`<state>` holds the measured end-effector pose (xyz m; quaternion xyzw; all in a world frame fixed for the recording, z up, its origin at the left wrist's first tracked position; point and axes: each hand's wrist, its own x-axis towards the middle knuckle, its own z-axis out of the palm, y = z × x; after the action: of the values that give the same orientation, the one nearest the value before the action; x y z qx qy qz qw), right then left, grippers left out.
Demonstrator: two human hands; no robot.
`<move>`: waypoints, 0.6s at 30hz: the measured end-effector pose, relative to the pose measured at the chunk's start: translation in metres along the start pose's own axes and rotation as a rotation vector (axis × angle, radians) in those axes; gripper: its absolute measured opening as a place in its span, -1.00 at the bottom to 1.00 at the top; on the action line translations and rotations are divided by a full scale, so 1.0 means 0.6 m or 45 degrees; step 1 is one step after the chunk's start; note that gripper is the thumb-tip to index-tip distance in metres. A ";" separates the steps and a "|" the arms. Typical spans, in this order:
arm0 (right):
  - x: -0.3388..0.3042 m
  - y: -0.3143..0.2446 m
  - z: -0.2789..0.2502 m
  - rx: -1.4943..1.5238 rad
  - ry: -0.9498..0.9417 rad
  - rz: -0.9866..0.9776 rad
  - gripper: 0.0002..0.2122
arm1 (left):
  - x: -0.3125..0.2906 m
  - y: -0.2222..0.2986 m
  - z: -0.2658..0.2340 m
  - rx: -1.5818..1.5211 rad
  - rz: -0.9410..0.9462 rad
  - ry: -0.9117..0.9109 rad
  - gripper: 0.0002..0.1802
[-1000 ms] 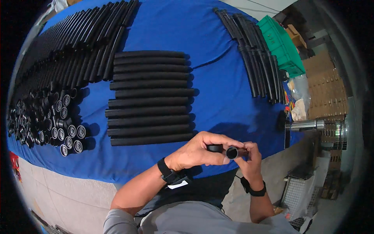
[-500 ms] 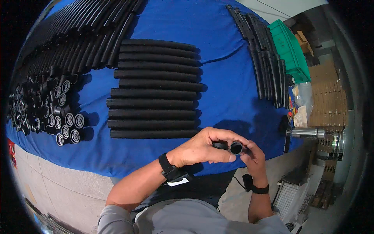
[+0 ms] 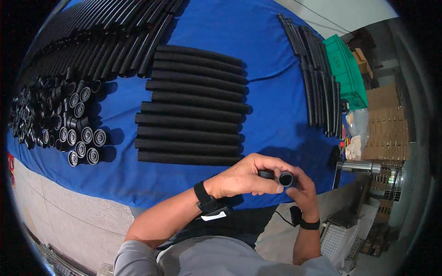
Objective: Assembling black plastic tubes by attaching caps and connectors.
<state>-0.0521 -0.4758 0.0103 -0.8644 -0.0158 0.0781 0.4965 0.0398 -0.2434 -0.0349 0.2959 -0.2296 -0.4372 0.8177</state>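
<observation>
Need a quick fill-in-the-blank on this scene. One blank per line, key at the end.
1. The left hand and right hand hold a tube coloured ____.
2. The cloth on the table is coloured ____.
3. In the picture, the pile of caps lies to the ____ of the row of thick tubes.
4. The plastic bin is coloured ____.

Missing words: black; blue; left; green

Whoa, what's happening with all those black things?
The person's left hand and right hand hold a black tube, its open end facing the camera. A small dark piece shows inside the left hand's grip. On the blue cloth, black cylinders lie in a row, with a heap of round black pieces left of them.
</observation>
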 end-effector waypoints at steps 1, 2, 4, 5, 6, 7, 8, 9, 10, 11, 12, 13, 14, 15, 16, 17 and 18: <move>0.004 -0.007 0.004 0.001 -0.002 -0.002 -0.64 | 0.000 -0.002 0.000 0.016 0.017 0.001 -0.54; 0.009 -0.015 0.009 -0.211 0.034 -0.120 -0.65 | 0.000 -0.003 0.000 0.033 0.032 0.002 -0.54; 0.011 -0.024 0.009 -0.420 0.078 -0.234 -0.65 | 0.001 0.002 0.002 0.032 0.018 0.003 -0.54; 0.010 -0.026 0.005 -0.583 0.049 -0.254 -0.66 | 0.001 0.004 0.003 0.028 0.005 0.004 -0.54; 0.010 -0.028 0.004 -0.742 0.022 -0.274 -0.66 | 0.001 0.003 0.002 0.034 -0.001 0.004 -0.54; 0.010 -0.032 0.004 -0.736 0.028 -0.274 -0.66 | 0.001 0.000 0.002 0.024 0.015 0.000 -0.54; 0.010 -0.037 0.004 -0.817 0.041 -0.296 -0.67 | 0.001 -0.002 0.002 0.015 0.031 -0.003 -0.54; 0.009 -0.040 0.003 -0.899 0.054 -0.316 -0.68 | 0.002 0.000 0.003 0.019 0.024 -0.006 -0.54; 0.007 -0.043 0.001 -0.894 0.061 -0.313 -0.68 | 0.000 0.004 0.005 0.016 0.029 0.032 -0.62; 0.003 -0.045 -0.002 -0.715 0.197 -0.243 -0.70 | 0.000 0.006 0.006 0.013 0.033 0.070 -0.69; -0.002 -0.047 -0.006 -0.538 0.332 -0.173 -0.72 | 0.001 0.002 0.002 0.016 0.028 0.064 -0.69; -0.007 -0.038 -0.011 -0.536 0.340 -0.171 -0.72 | 0.003 -0.006 -0.005 0.030 -0.100 0.003 -0.77; -0.013 -0.024 -0.017 -0.111 0.606 -0.143 -0.73 | 0.005 -0.011 -0.009 0.044 -0.229 -0.057 -0.81; -0.017 -0.016 -0.021 0.321 0.863 -0.113 -0.74 | 0.007 -0.010 -0.006 0.048 -0.237 -0.064 -0.81; -0.019 -0.021 -0.027 0.800 0.787 -0.156 -0.78 | 0.008 -0.008 0.000 0.134 -0.329 -0.050 -0.81; -0.022 -0.015 -0.027 0.804 0.797 -0.157 -0.78 | 0.009 -0.006 0.005 0.220 -0.420 -0.035 -0.77; -0.025 -0.003 -0.024 1.232 0.783 -0.044 -0.77 | 0.011 -0.001 0.009 0.310 -0.482 -0.026 -0.81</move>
<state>-0.0644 -0.4889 0.0207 -0.5213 0.1529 -0.1867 0.8186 0.0392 -0.2507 -0.0306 0.4259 -0.2292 -0.5548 0.6770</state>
